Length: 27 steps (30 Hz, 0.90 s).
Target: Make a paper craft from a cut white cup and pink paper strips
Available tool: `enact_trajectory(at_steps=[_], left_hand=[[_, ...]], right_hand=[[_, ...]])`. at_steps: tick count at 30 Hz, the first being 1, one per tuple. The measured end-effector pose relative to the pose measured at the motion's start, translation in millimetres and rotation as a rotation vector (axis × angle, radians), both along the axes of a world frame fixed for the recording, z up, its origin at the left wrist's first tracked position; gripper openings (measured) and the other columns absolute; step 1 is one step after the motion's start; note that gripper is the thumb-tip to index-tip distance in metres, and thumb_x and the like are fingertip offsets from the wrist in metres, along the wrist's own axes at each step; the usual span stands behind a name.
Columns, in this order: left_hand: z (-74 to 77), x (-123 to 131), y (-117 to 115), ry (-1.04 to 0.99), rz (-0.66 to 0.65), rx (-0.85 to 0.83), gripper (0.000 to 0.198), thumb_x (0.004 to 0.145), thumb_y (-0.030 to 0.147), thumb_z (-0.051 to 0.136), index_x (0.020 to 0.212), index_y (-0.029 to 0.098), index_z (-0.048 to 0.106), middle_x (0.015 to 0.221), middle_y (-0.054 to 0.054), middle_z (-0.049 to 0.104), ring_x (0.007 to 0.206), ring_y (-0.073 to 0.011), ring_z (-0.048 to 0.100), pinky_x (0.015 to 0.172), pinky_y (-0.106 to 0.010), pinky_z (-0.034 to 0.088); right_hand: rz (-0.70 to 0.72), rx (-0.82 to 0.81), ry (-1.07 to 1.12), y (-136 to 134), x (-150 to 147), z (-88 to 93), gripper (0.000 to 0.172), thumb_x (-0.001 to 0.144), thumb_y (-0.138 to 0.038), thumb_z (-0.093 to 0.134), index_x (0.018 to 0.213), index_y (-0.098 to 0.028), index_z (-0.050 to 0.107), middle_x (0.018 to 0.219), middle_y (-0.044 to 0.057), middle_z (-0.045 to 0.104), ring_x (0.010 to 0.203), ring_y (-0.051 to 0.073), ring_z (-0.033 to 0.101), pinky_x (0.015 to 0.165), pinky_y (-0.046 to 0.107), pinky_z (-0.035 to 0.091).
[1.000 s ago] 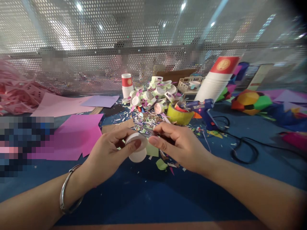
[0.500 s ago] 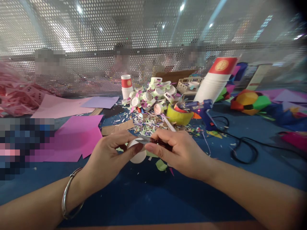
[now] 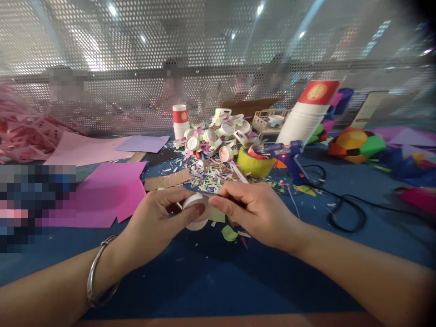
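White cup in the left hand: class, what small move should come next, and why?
Probably a short snip at the rim: the left hand pinches the white cup, and the right hand holds a thin metal blade, likely scissors, right at its top edge.

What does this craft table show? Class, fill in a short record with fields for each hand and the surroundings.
Left hand: grips white paper cup
Right hand: pinches thin metal tool at the cup's rim
Behind: yellow tape roll, blue glue gun, paper scraps
Left side: pink paper
Surface: blue table
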<state>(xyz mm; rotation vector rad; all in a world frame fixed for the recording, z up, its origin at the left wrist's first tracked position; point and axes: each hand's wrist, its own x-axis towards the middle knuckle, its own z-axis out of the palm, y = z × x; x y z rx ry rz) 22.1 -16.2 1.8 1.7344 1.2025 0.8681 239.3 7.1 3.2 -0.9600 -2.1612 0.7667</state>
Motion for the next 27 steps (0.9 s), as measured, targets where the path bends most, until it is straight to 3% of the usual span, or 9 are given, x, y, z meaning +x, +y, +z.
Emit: enact_trajectory(at_steps=[4, 10, 14, 18, 24, 27], left_hand=[[-3.3, -0.6, 4.1, -0.18, -0.025, -0.154, 0.022, 0.087, 0.041, 0.069, 0.088, 0.018, 0.07, 0.078, 0.0, 0.064, 0.072, -0.0134, 0.056, 0.065, -0.023, 0.044], [-10.2, -1.0, 8.2, -0.407, -0.002, -0.222, 0.019, 0.086, 0.031, 0.072, 0.1, 0.019, 0.067, 0.09, 0.0, 0.068, 0.079, -0.0117, 0.06, 0.068, -0.02, 0.05], [-9.8, -1.2, 8.6, -0.497, 0.011, -0.302, 0.033, 0.087, 0.025, 0.071, 0.118, 0.022, 0.061, 0.1, -0.003, 0.069, 0.085, -0.0138, 0.064, 0.069, -0.021, 0.055], [-7.4, -0.7, 9.1, -0.528, 0.007, -0.335, 0.032, 0.088, 0.023, 0.07, 0.118, 0.02, 0.059, 0.103, -0.004, 0.069, 0.089, -0.0154, 0.066, 0.073, -0.025, 0.059], [-7.5, 3.2, 8.6, -0.56, -0.041, -0.35, 0.029, 0.087, 0.017, 0.068, 0.115, 0.02, 0.06, 0.107, -0.004, 0.067, 0.09, -0.0143, 0.065, 0.076, -0.025, 0.059], [-8.7, 3.9, 8.6, -0.581, -0.079, -0.354, 0.024, 0.089, 0.018, 0.066, 0.113, 0.02, 0.062, 0.111, -0.004, 0.066, 0.093, -0.0152, 0.064, 0.079, -0.027, 0.059]], right_hand=[[-0.081, -0.088, 0.07, 6.1, 1.4, -0.1, 0.038, 0.094, -0.049, 0.057, 0.071, -0.019, 0.053, 0.058, -0.006, 0.039, 0.051, 0.008, 0.036, 0.047, 0.023, 0.027], [-0.176, -0.18, 0.13, 15.2, 2.3, -2.3, 0.045, 0.09, -0.059, 0.057, 0.069, -0.019, 0.05, 0.056, -0.007, 0.033, 0.05, 0.007, 0.031, 0.043, 0.023, 0.022], [-0.105, -0.336, 0.179, 16.8, -0.2, -6.4, 0.042, 0.088, -0.057, 0.06, 0.07, -0.019, 0.052, 0.055, -0.008, 0.031, 0.047, 0.007, 0.027, 0.041, 0.023, 0.018], [-0.021, -0.49, 0.29, 16.4, -3.2, -10.1, 0.037, 0.088, -0.053, 0.062, 0.076, -0.019, 0.055, 0.054, -0.01, 0.026, 0.045, 0.006, 0.02, 0.04, 0.022, 0.016], [0.013, -0.572, 0.271, 12.1, -6.3, -9.7, 0.031, 0.081, -0.045, 0.073, 0.081, -0.018, 0.059, 0.061, -0.006, 0.047, 0.05, 0.007, 0.037, 0.044, 0.021, 0.027], [0.026, -0.555, 0.259, 11.9, -6.3, -9.1, 0.028, 0.081, -0.041, 0.074, 0.081, -0.017, 0.06, 0.062, -0.006, 0.049, 0.052, 0.007, 0.039, 0.046, 0.021, 0.029]])
